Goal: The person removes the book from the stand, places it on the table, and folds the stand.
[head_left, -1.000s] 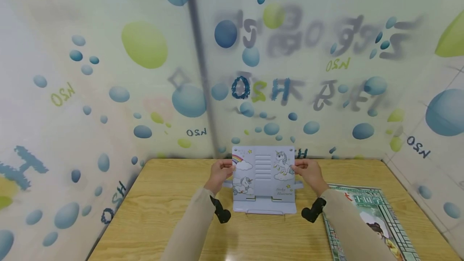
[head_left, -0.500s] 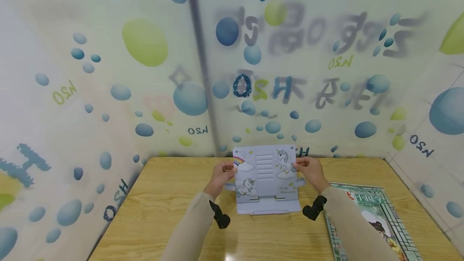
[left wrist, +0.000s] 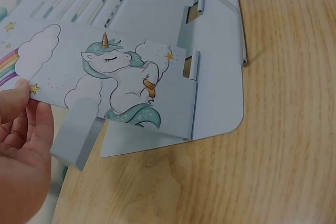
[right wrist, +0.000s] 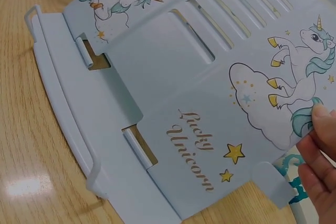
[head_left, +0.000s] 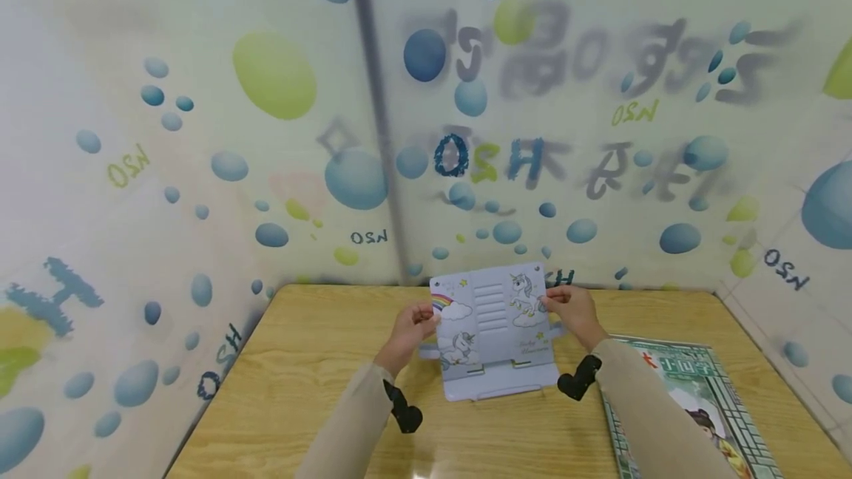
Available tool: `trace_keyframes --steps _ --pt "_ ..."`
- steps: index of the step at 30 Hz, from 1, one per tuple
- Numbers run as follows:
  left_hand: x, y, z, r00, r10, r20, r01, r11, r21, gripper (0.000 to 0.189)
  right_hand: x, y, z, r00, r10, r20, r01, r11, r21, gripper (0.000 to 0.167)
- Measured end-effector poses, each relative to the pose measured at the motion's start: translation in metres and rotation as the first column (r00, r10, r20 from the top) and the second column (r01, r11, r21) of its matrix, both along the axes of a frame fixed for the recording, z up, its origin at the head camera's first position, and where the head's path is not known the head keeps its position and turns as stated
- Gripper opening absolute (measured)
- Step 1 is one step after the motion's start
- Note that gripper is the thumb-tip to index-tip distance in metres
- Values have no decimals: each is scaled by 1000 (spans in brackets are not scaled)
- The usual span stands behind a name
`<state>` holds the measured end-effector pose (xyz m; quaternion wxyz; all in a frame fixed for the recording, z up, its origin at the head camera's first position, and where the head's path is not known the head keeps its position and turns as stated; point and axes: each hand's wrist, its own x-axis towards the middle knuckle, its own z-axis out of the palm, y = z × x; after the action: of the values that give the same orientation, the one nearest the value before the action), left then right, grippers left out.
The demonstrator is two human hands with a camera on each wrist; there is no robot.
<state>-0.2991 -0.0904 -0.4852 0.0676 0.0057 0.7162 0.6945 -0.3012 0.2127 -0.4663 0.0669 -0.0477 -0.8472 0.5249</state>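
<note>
A white metal book stand (head_left: 491, 350) printed with unicorns, a rainbow and "Lucky Unicorn" stands propped up at the back middle of the table, turned slightly askew. My left hand (head_left: 407, 335) pinches its left side edge, with the thumb (left wrist: 16, 100) on the printed face near the rainbow. On the opposite edge, my right hand (head_left: 576, 314) pinches the panel beside the rearing unicorn (right wrist: 307, 61). Slots run down the panel's middle, and a ledge (right wrist: 79, 108) with a wire page holder (right wrist: 94, 174) juts from its bottom. Small grey side tabs (left wrist: 79, 135) stick out below each hand.
A large book (head_left: 699, 398) with a green illustrated cover lies on the wooden table (head_left: 319, 361) at the right, partly under my right forearm. A wall (head_left: 572, 191) with blue and green dots rises behind the table's back edge.
Between my hands the book stand has turned counterclockwise in the head view, its left side now lower. It has also shifted slightly right. Both hands keep their hold.
</note>
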Motion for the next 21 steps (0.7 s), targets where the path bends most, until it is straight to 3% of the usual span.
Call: trace_keyframes --steps 6,21 --pt "11 0 1 1000 -18 -20 19 1000 19 22 -4 1 -4 1000 21 -4 -21 1000 8 24" --pt "33 1 -6 998 13 -69 -9 998 63 21 -16 1 -14 996 85 -33 -84 996 26 27"
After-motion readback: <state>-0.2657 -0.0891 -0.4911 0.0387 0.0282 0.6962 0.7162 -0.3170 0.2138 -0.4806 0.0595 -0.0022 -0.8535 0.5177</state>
